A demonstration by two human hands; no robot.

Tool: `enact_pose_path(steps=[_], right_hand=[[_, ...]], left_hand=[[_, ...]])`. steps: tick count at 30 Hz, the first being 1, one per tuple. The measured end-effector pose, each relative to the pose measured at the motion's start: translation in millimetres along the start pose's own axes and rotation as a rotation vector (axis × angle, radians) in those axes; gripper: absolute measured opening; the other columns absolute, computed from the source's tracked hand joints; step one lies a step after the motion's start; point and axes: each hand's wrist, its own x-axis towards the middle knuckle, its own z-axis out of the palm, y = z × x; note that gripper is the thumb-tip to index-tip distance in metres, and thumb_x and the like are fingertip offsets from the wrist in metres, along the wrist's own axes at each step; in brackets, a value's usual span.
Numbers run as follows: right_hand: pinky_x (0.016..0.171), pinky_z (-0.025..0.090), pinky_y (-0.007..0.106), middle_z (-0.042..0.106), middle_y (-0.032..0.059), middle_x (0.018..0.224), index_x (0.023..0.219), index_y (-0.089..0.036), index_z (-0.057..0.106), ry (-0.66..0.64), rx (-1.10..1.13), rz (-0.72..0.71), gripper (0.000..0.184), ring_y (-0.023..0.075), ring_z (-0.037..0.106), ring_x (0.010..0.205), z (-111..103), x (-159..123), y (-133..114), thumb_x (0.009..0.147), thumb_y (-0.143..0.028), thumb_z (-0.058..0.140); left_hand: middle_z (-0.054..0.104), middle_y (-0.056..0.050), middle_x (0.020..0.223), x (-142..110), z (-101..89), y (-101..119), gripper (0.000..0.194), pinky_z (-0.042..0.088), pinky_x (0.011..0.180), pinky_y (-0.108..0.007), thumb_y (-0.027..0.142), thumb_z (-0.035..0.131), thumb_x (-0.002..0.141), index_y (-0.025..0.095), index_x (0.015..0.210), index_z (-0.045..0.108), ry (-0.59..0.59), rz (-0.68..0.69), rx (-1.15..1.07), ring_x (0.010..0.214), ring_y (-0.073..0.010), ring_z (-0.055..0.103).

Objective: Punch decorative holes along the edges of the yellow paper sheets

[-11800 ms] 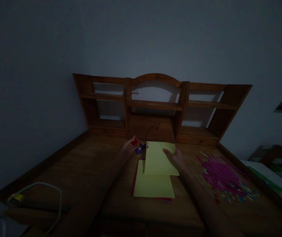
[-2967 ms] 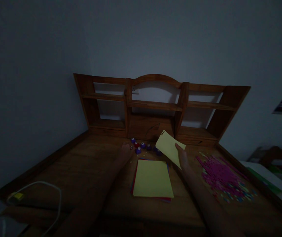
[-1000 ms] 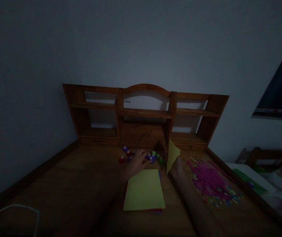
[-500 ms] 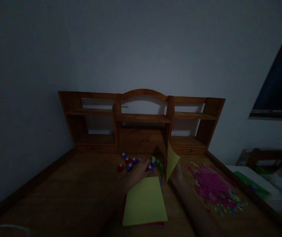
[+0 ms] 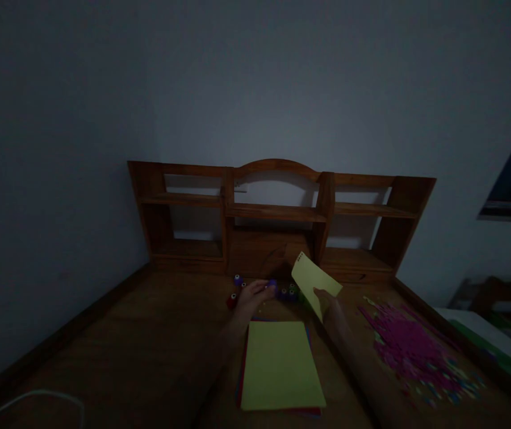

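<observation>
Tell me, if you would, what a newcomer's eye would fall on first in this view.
Probably the bright yellow-topped paper stack, low in the middle of the dim wooden desk. Just beyond it, the right hand holds up a tilted yellow sheet, while the left hand has a small purple piece at its fingers. The vivid pink heap on the desk's right side would likely draw the eye too.

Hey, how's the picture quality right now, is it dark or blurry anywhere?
Head view: dim overall, the wooden desktop darkest at lower left; soft shadow on the wooden shelf unit behind the raised yellow sheet; no strong glare.
</observation>
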Motion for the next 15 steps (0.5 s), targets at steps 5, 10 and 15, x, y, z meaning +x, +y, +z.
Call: enact_pose_path(steps=[5,10,15], right_hand=[[0.063,0.061,0.043,0.076,0.0106,0.083,0.096,-0.019,0.07,0.07,0.017,0.083,0.038,0.033,0.073,0.076,-1,1,15,0.067,-0.043,0.073],[0.059,0.06,0.037,0.077,0.0132,0.088,0.095,-0.014,0.069,0.039,-0.107,0.155,0.043,0.03,0.073,0.072,2,-1,26,0.063,-0.039,0.082],[0.056,0.058,0.034,0.077,0.0137,0.087,0.093,-0.015,0.07,-0.031,-0.173,0.113,0.042,0.0292,0.074,0.071,8,-7,26,0.062,-0.04,0.084]], left_hand=[[0.072,-0.007,0.09,-2,-9.6,8,0.035,0.056,0.074,-0.03,0.031,0.081,0.07,0.017,0.1,0.07,0.02,-0.094,-0.243,0.074,-0.0174,0.069],[0.07,-0.006,0.077,3,-15.1,6,0.024,0.052,0.061,-0.024,0.035,0.072,0.079,0.015,0.091,0.068,0.115,-0.219,-0.275,0.063,-0.0136,0.064],[0.072,-0.01,0.086,-1,-8.9,15,0.023,0.057,0.074,-0.032,0.036,0.072,0.082,0.016,0.091,0.066,0.09,-0.258,-0.365,0.079,-0.0206,0.07]])
